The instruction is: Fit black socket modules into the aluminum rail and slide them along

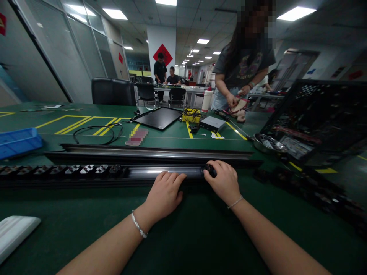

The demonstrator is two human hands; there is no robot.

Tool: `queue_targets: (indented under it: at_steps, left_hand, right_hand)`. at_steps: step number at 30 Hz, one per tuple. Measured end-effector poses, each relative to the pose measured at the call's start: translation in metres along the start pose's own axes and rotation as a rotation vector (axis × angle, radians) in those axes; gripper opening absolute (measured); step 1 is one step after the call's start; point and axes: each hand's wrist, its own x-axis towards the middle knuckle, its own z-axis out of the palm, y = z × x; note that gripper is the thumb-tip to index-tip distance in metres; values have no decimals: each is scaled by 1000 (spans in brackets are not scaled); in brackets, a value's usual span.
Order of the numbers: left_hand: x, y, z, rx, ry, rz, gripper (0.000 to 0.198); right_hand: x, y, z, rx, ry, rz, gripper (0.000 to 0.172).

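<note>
A long dark metal rail lies across the green table in front of me. Several small black parts sit in a row in its left half. My left hand lies on the rail's near edge with fingers stretched flat over it. My right hand is curled at the rail just to the right, its fingers pinched on one small black part at the channel. A second long rail lies parallel just behind the first.
A blue tray stands at the left, a white object at the near left corner. Behind lie a black cable, a dark panel, a yellow box, a metal bowl and a black case. A person works across the table.
</note>
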Motion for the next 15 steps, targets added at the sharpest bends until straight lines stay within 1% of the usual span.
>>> queue_targets:
  at_steps: [11, 15]
  left_hand:
    - [0, -1, 1, -14, 4, 7, 47]
    - [0, -1, 0, -14, 0, 0, 47]
  right_hand:
    - [0, 0, 0, -5, -21, 21, 29]
    - [0, 0, 1, -9, -2, 16, 31]
